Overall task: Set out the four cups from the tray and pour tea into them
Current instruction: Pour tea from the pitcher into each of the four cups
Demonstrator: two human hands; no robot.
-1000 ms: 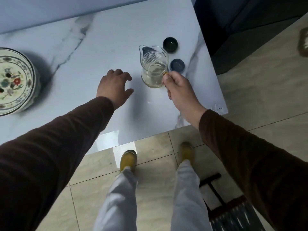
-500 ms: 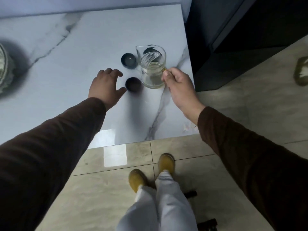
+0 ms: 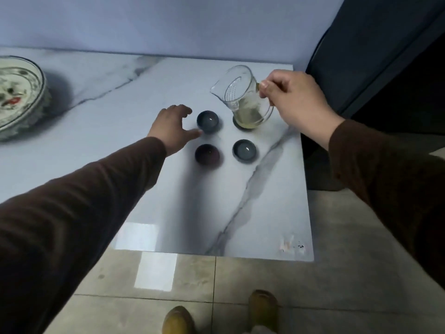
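Observation:
A glass pitcher (image 3: 243, 97) with pale tea and a strainer insert hangs tilted above the table, spout to the left, and my right hand (image 3: 296, 104) grips its handle. Under its base a dark rim shows, perhaps another cup (image 3: 237, 125). Three small dark cups stand on the marble table (image 3: 168, 201): a blue-grey cup (image 3: 207, 121), a dark purple cup (image 3: 207, 154) and a blue-grey cup (image 3: 244, 150) at the right. My left hand (image 3: 172, 127) rests on the table with fingers spread, its thumb touching the upper-left cup.
A patterned ceramic tray (image 3: 19, 95) sits at the table's far left. A dark cabinet (image 3: 375, 56) stands right of the table. The table's front edge (image 3: 216, 255) runs above the tiled floor, where my yellow shoes (image 3: 262, 307) show.
The view shifted so several cups now show. My right hand has lifted and tilted the pitcher toward the left. My left hand moved up beside the upper-left cup.

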